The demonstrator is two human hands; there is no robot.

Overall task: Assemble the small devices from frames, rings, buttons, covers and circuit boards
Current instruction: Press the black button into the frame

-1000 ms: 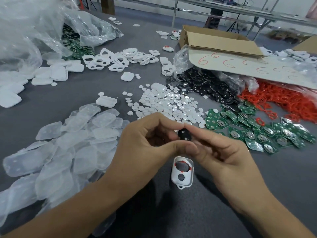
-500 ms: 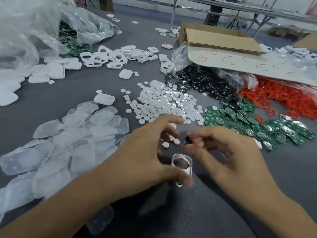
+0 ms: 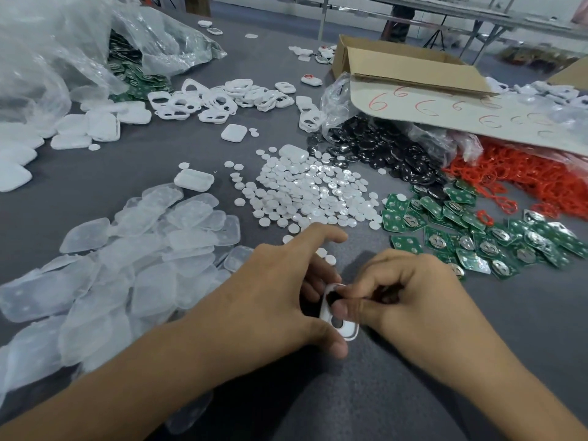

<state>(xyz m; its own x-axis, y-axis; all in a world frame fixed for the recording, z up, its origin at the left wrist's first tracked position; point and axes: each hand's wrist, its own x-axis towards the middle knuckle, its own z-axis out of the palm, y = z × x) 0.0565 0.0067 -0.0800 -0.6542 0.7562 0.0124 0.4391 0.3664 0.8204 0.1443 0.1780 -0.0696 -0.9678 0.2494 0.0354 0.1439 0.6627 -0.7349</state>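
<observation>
— What is laid out on the surface?

— A grey surface (image 3: 79,186) is seen, strewn with heaps. Clear covers (image 3: 143,249) are piled at the left and white buttons (image 3: 305,192) in the middle. Black buttons (image 3: 381,151) are behind those, with red rings (image 3: 525,176) at the far right. Green circuit boards (image 3: 477,230) are spread in front of the rings. Loose frames (image 3: 222,97) are scattered farther back, near a crumpled plastic bag (image 3: 47,43). An open cardboard box (image 3: 413,68) is set behind the black buttons.

— And the room?

— Metal-legged tables (image 3: 445,11) are made out along the back; little more can be told.

— Where is the piece being assembled?

— A white frame (image 3: 346,332) is held between both hands, near the front of the surface; whether it is resting there cannot be told. It is gripped by the curled fingers of the left hand (image 3: 280,300). At its dark upper opening it is pinched by the thumb and forefinger of the right hand (image 3: 413,297).
</observation>
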